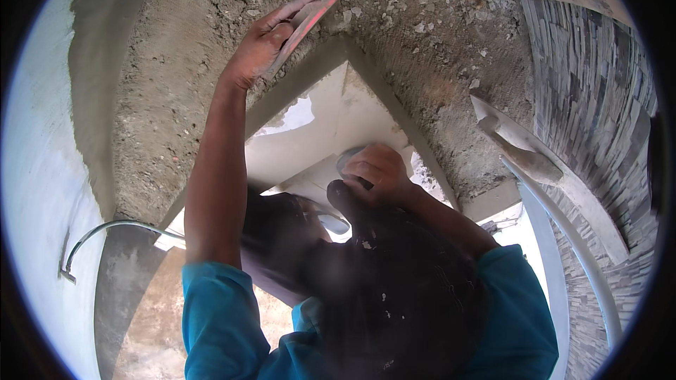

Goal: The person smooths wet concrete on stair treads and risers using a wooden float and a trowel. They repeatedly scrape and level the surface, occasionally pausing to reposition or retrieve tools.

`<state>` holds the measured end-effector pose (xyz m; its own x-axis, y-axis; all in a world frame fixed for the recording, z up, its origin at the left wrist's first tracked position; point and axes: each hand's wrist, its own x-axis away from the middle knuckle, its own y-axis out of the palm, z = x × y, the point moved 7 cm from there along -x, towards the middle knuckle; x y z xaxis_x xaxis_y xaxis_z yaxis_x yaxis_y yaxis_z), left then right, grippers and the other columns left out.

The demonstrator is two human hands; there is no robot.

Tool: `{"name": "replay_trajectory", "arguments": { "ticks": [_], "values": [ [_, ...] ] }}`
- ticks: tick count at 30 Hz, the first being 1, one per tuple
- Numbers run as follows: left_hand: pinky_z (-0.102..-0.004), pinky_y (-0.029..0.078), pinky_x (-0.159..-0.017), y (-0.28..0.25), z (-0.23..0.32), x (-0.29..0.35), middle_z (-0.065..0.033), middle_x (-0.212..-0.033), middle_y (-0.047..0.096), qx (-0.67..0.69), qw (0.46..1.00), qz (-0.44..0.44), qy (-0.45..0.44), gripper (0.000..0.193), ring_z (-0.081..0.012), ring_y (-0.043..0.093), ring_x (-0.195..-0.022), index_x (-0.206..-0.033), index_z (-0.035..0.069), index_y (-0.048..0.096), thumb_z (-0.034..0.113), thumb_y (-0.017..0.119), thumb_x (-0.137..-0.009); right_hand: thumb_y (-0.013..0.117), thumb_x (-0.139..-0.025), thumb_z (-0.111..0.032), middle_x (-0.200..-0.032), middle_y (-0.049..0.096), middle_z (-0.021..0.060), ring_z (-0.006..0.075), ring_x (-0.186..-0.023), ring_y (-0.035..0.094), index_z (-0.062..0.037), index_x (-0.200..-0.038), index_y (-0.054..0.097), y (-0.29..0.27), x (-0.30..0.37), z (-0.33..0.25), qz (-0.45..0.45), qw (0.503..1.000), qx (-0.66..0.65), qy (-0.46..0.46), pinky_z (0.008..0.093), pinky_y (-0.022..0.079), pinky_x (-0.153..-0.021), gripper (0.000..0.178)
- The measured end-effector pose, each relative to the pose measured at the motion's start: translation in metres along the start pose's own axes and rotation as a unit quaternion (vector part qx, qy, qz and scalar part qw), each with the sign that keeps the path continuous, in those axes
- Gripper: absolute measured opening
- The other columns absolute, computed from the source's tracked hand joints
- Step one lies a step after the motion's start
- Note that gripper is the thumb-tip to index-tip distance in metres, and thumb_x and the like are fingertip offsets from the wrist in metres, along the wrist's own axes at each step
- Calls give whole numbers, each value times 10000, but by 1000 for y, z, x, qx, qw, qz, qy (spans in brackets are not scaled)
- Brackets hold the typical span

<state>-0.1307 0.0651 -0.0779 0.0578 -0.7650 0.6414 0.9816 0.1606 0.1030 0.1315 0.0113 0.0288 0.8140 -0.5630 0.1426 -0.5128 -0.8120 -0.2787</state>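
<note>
Pink edging marks the flat tool (310, 24) gripped, tilted, in the left hand (255, 55) above rough grey ground (169, 63). Near the dark-clothed knee (345, 199), the right hand (382, 172) curls around a partly hidden grey object (346, 157), its kind unclear. One long float (581, 200) lies beside the striped wall (591, 70).

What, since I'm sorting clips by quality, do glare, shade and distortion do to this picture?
Head view: a patch of the pale floor is washed out white; head view: the dark clothing loses detail, with a faint haze over it; head view: fisheye bends the stone wall toward the black rim, while the left hand and its float remain readable.
</note>
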Motion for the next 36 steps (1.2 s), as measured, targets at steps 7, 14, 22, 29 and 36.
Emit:
{"name": "replay_trajectory", "arguments": {
  "ticks": [7, 14, 22, 29, 36],
  "values": [
    [-314, 379, -1137, 42, -7, -34, -38, -1487, 560, -83, 993, -83, -32, 645, -183, 531, -1316, -1514, 212, 526, 83, 425, -890, 752, -802, -240, -881, 713, 50, 269, -778, 669, -116, -884, 722, 0, 0, 5, -6, 1000, 16, 10, 407, 530, -717, 152],
    [-335, 372, -1160, 57, -19, -37, -43, -1494, 549, -148, 983, -98, 53, 590, -205, 512, -1353, -1497, 202, 530, 63, 412, -936, 771, -763, -67, -867, 711, 69, 247, -697, 664, -71, -914, 649, -5, -7, -3, -8, 999, 15, -35, 376, 508, -632, 193],
    [-378, 368, -1182, 26, -22, 27, -69, -1483, 552, -121, 986, -115, -28, 650, -233, 503, -1380, -1481, 165, 538, 13, 422, -860, 774, -757, -59, -866, 718, 60, 243, -709, 675, -77, -923, 653, -3, -8, -2, 4, 999, 12, -42, 373, 524, -647, 206],
    [-400, 351, -1200, -13, -17, 55, -88, -1498, 542, -116, 992, -51, -3, 724, -249, 458, -1437, -1503, 143, 508, 9, 407, -799, 769, -750, -65, -853, 725, 57, 229, -689, 673, -76, -906, 658, -3, -6, 0, 7, 999, 17, -27, 365, 524, -626, 191],
    [-381, 388, -1166, 45, -9, -43, -53, -1479, 563, -178, 979, -101, 22, 643, -239, 528, -1350, -1506, 248, 508, 75, 421, -893, 765, -754, -62, -851, 725, 59, 225, -676, 669, -69, -903, 664, -4, -12, -4, -9, 999, 19, -32, 359, 513, -609, 180]
  ]
}}
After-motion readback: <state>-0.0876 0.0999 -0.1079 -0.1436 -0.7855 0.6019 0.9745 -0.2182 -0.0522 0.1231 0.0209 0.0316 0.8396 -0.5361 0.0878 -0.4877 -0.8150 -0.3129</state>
